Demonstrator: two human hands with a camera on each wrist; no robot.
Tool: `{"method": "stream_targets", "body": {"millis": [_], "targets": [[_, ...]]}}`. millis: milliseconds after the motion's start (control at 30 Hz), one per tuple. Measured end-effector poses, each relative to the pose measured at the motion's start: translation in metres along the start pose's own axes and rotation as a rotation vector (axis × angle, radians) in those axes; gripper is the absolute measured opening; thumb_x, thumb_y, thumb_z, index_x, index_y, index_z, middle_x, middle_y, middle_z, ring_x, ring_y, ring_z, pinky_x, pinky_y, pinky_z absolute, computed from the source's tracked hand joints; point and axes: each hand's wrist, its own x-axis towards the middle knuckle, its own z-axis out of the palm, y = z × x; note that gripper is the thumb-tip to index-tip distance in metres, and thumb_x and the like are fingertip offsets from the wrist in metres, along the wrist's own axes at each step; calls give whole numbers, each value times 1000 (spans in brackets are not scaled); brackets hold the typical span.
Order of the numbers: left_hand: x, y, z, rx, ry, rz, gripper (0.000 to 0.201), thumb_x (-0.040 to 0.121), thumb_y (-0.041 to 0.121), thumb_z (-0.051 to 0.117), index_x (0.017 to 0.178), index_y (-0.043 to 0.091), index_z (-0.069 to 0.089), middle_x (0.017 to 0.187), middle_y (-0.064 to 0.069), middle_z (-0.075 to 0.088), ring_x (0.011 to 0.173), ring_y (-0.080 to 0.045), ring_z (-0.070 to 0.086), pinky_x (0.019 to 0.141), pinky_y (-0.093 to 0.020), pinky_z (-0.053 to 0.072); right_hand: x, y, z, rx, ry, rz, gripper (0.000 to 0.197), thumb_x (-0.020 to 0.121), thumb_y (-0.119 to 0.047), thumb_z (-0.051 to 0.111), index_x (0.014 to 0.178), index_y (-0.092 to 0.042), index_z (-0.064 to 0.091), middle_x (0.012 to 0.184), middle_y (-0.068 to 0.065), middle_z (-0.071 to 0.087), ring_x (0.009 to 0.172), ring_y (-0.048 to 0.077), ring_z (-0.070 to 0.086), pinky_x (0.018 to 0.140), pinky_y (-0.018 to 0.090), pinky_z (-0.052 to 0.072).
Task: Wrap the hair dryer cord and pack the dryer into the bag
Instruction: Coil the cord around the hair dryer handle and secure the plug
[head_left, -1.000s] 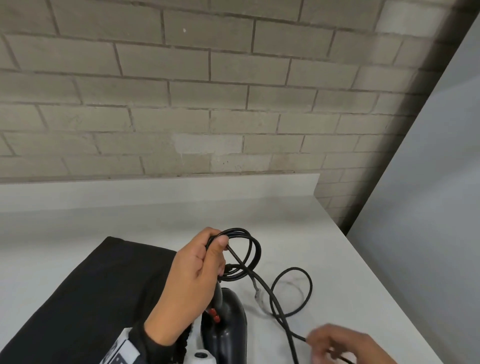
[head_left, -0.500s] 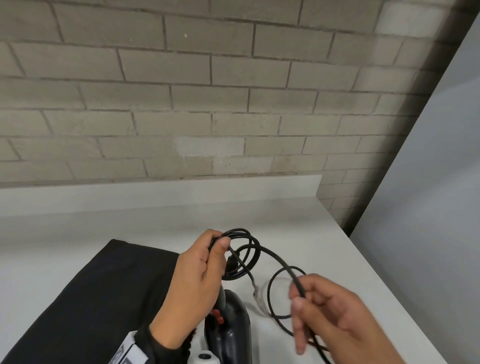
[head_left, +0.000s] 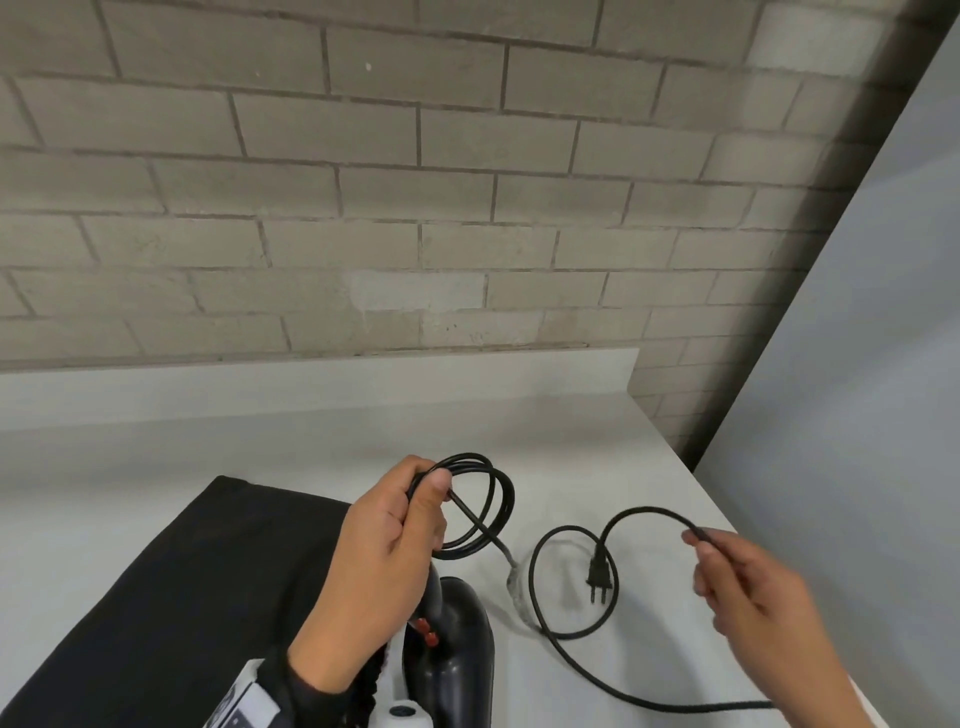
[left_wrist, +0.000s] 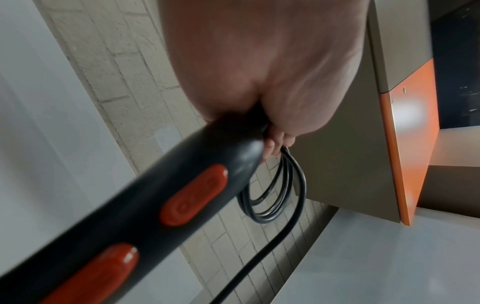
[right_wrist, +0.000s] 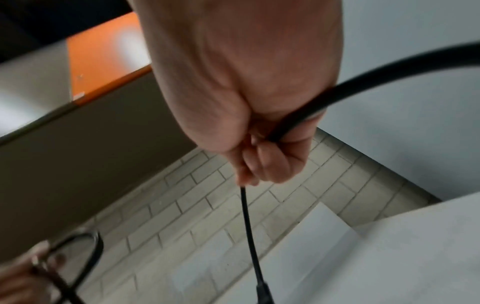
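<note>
**Cord half-coiled, plug end dangling free**

Left hand is clamped around the hair dryer handle and also pins a few coils of cord at the top. Right hand, over at 3 o'clock, pinches the loose cord, with the plug hanging off it just above the worktop. The black bag lies flat at 9 o'clock, touching nothing.

My worry: that slack crosses itself near the plug, so pulling the next wrap could kink or knot it. The pinned coils could also spring loose if the thumb eases off.
</note>
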Motion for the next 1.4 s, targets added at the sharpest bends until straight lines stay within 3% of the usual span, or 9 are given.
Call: {"method": "stream_targets", "body": {"millis": [167, 333, 467, 600, 700, 967, 1200, 1267, 1400], "targets": [[-2, 7, 6, -13, -22, -7, 37, 93, 54, 42, 75, 23, 51, 54, -8, 43, 54, -29, 44, 56, -36, 41, -3, -15, 34, -414, 37, -307, 37, 88, -26, 68, 123, -17, 63, 118, -4, 62, 112, 15, 55, 97, 15, 34], [-1, 8, 12, -7, -24, -26, 36, 100, 44, 43, 71, 21, 46, 53, 1, 40, 52, -16, 39, 52, -26, 37, -36, -60, 76, -104, -459, -315, 49, 84, -62, 50, 129, -45, 41, 130, -36, 47, 125, -18, 36, 95, 1, 30], [-1, 9, 10, 21, 2, -45, 36, 101, 40, 41, 67, 29, 46, 54, 5, 39, 53, -12, 38, 52, -24, 36, -55, -75, 83, -53, -528, -410, 14, 97, -41, 49, 111, -45, 47, 110, -30, 54, 104, -7, 54, 81, 8, 42], [-2, 10, 7, 14, -26, -51, 41, 102, 49, 35, 69, 28, 46, 57, 8, 39, 57, -10, 36, 54, -29, 35, -62, -94, 72, -239, -320, -650, 18, 97, -51, 41, 108, -45, 53, 90, -21, 62, 75, 0, 60, 64, 12, 48], [-4, 12, 6, -52, -122, -26, 21, 91, 29, 40, 72, 23, 46, 59, 8, 39, 58, -11, 34, 54, -27, 31, -54, -110, 60, -314, -233, -896, 18, 100, -40, 45, 104, -32, 60, 70, -8, 55, 51, 15, 51, 43, 26, 46], [-10, 20, 6, 83, -295, 111, 15, 76, 35, 50, 85, 23, 51, 61, 5, 39, 56, -8, 34, 53, -35, 36, -31, -157, 17, -427, -392, -1021, 27, 98, -36, 47, 90, -24, 70, 66, -10, 45, 52, 10, 40, 42, 21, 36], [-13, 26, 16, 101, -338, 170, 29, 101, 48, 37, 96, 25, 55, 70, 14, 56, 62, -7, 53, 61, -23, 45, -4, -168, 27, -102, -456, -843, 19, 98, -26, 55, 90, -19, 71, 77, -13, 66, 73, 4, 62, 66, 20, 49], [-16, 29, 17, 109, -342, 189, 23, 104, 40, 35, 89, 31, 50, 70, 21, 54, 61, -4, 49, 60, -11, 36, 7, -165, 34, -16, -443, -707, 19, 97, -27, 57, 88, -20, 71, 77, -9, 69, 72, 9, 64, 66, 24, 50], [-17, 28, 18, 49, -332, 160, 30, 102, 46, 31, 79, 31, 45, 65, 14, 46, 59, -8, 41, 58, -18, 35, 21, -145, 54, 137, -403, -481, 11, 92, -31, 63, 86, -25, 69, 70, -7, 62, 55, 10, 49, 55, 26, 43]]}}
